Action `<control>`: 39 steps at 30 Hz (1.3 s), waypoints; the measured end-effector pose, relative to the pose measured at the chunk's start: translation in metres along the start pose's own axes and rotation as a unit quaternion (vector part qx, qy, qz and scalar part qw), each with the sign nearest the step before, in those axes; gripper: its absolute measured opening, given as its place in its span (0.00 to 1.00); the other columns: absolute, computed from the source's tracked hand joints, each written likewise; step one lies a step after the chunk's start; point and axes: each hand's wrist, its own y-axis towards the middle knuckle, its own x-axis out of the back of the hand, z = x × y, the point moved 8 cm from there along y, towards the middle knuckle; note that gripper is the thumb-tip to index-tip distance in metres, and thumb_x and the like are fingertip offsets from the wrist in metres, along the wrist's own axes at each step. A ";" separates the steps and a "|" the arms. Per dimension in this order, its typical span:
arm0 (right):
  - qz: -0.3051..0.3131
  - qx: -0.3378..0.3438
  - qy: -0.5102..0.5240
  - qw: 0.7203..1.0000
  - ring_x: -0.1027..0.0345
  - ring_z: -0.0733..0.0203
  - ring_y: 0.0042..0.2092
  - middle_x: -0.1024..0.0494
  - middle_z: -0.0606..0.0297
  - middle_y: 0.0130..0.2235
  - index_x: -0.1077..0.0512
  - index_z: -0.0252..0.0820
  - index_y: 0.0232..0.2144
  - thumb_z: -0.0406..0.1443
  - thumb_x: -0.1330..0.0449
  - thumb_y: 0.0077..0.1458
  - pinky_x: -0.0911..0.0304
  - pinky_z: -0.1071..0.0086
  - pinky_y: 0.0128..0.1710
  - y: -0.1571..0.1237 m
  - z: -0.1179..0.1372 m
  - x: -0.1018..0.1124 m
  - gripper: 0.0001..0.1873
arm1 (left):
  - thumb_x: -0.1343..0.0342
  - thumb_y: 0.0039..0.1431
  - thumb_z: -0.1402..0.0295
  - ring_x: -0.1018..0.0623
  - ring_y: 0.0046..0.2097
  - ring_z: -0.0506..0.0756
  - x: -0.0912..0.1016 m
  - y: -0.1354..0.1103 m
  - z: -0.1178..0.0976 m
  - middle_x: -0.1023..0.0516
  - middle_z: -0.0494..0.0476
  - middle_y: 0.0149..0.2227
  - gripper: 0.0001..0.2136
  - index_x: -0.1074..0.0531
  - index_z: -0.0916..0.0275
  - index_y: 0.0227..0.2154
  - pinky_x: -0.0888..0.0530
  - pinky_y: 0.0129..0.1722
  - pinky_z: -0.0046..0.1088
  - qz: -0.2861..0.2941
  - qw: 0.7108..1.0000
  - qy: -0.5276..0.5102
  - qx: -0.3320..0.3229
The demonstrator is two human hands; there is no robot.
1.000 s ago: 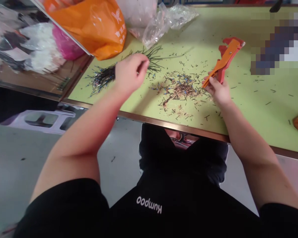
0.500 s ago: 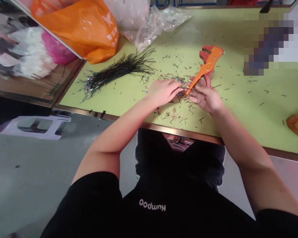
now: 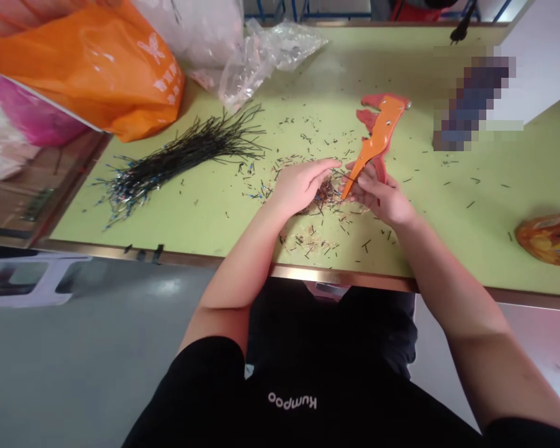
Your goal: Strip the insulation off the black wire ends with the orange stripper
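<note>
My right hand (image 3: 378, 190) is closed round the handles of an orange wire stripper (image 3: 378, 134). The tool's red-edged jaws point up and away from me, apart from both hands. My left hand (image 3: 301, 185) is just to the left, its fingers bent together towards the right hand. A short length of thin black wire (image 3: 344, 175) runs between the fingertips of both hands; the left thumb is mostly hidden. Below the hands lies a pile of wire offcuts (image 3: 325, 194). A bundle of black wires (image 3: 177, 152) with blue and silvery ends rests to the left.
An orange plastic bag (image 3: 98, 68) and clear plastic bags (image 3: 261, 56) stand at the back left. Black scraps are scattered over the green tabletop (image 3: 448, 242). An amber-coloured package (image 3: 548, 236) lies at the right, and a black plug (image 3: 462, 30) hangs at the back.
The view has shifted, so the table's things appear further left and lower. The stripper is still in my right hand and both hands remain close together over the offcuts.
</note>
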 end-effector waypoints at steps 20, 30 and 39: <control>-0.027 0.009 -0.042 0.999 0.21 0.50 0.51 0.18 0.61 0.46 0.25 0.52 0.52 0.56 0.30 0.58 0.23 0.54 0.51 -0.006 -0.002 -0.008 0.26 | 0.53 0.78 0.57 0.17 0.45 0.61 0.000 -0.012 -0.013 0.15 0.59 0.39 0.17 0.19 0.54 0.45 0.21 0.42 0.39 -0.013 0.997 0.070 0.002; -0.037 -0.006 -0.010 0.999 0.27 0.58 0.37 0.25 0.67 0.36 0.24 0.51 0.43 0.52 0.24 0.51 0.24 0.60 0.40 -0.003 -0.003 0.012 0.23 | 0.61 0.80 0.62 0.17 0.47 0.57 0.043 -0.018 0.045 0.16 0.59 0.46 0.20 0.22 0.56 0.54 0.21 0.48 0.36 -0.204 0.976 0.056 0.057; 0.022 -0.046 0.088 0.995 0.52 0.69 0.19 0.43 0.76 0.21 0.31 0.46 0.30 0.54 0.30 0.59 0.46 0.74 0.17 -0.006 -0.003 0.004 0.23 | 0.56 0.78 0.66 0.18 0.44 0.57 0.031 -0.013 0.058 0.17 0.59 0.42 0.17 0.21 0.57 0.53 0.23 0.45 0.35 -0.185 0.979 0.048 0.068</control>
